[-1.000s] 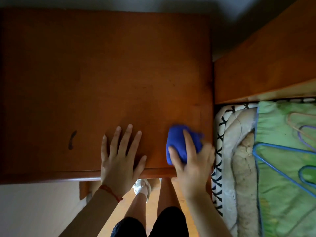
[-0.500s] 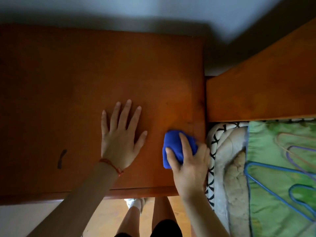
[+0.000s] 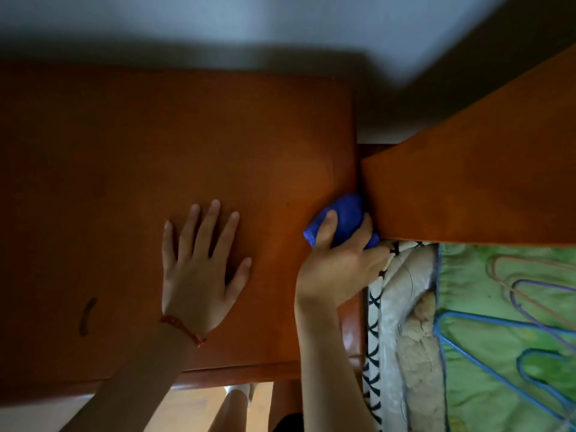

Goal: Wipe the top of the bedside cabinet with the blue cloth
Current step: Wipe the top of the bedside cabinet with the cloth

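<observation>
The bedside cabinet [image 3: 156,145] has a flat orange-brown wooden top that fills the left and middle of the view. A bunched blue cloth [image 3: 344,213] lies at the top's right edge, against the wooden headboard. My right hand [image 3: 336,263] grips the cloth, thumb over its left side, and presses it onto the wood. My left hand [image 3: 199,269] rests flat on the top with fingers spread, a hand's width left of the cloth. A red string band circles the left wrist.
A wooden headboard [image 3: 483,188] rises right beside the cabinet. Below it lies a bed with a green sheet [image 3: 498,369], several wire hangers [image 3: 530,363] and a patterned mattress edge [image 3: 374,338]. A dark mark [image 3: 87,316] sits on the cabinet top at left. A grey wall runs behind.
My right hand has slid the blue cloth away from the front edge, along the right side, up to the headboard. My left hand has shifted further onto the top.
</observation>
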Action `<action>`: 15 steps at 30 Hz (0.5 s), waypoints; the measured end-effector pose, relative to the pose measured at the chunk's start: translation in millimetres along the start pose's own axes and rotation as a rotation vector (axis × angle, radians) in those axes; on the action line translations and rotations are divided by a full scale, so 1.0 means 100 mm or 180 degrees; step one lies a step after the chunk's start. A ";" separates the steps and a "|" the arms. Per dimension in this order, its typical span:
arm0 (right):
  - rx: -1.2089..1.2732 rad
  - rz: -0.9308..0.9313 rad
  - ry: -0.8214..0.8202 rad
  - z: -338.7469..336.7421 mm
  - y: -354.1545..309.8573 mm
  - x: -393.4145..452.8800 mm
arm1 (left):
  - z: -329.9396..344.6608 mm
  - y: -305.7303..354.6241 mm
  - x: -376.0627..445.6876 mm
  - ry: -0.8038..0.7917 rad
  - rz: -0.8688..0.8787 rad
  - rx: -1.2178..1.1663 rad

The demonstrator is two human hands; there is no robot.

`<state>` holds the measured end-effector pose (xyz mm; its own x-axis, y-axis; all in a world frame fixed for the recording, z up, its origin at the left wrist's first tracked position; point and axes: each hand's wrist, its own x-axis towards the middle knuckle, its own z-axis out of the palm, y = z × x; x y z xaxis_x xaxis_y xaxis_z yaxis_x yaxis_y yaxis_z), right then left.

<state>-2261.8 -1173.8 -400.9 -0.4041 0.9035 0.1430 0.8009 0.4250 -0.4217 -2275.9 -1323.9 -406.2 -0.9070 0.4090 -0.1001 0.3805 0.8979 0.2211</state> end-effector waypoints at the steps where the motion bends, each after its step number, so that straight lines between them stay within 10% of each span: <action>1: -0.0048 -0.0092 -0.0065 -0.06 0.04 -0.09 | 0.00 0.00 0.00 0.0002 0.0007 0.0007; 15: -0.0204 -0.1549 -0.0534 -0.06 -0.04 0.08 | -0.04 -0.01 0.00 -0.0050 -0.0003 -0.0113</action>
<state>-2265.4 -1168.0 -392.8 -0.7976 0.5812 0.1611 0.5260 0.8010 -0.2858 -2277.2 -1324.9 -402.5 -0.9043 0.4108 -0.1157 0.3727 0.8922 0.2553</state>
